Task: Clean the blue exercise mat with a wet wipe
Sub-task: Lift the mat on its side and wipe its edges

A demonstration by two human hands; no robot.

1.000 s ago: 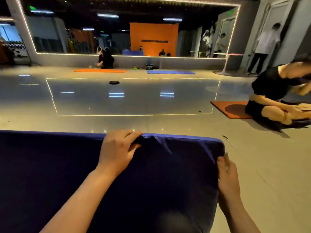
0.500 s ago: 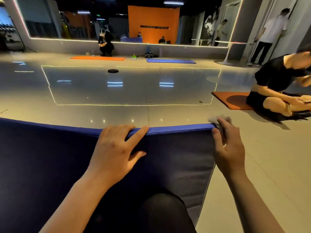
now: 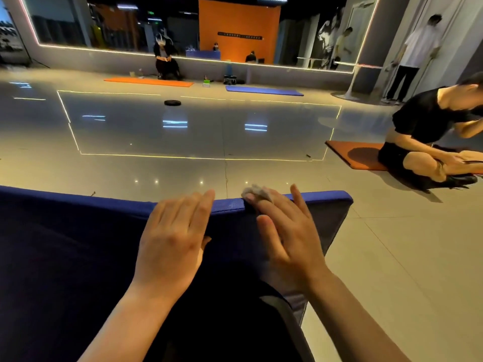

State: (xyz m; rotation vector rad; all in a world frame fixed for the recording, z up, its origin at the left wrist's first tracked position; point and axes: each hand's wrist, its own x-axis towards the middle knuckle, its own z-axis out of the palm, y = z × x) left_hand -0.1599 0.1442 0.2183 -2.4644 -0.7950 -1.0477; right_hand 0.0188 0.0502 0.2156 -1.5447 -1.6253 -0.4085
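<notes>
A crumpled white wet wipe (image 3: 257,193) is being pinched against the far edge of the padded blue exercise mat (image 3: 78,244) by the right hand (image 3: 285,236); the left hand (image 3: 173,244) is being rested flat beside it, fingers straight.

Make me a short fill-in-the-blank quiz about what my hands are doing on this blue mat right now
1. The right hand presses a crumpled ____ against the blue mat's top edge.
2. The left hand lies ____ on the mat, holding nothing.
3. A person at right sits on an ____ mat.

Missing words: wet wipe; flat; orange
</notes>
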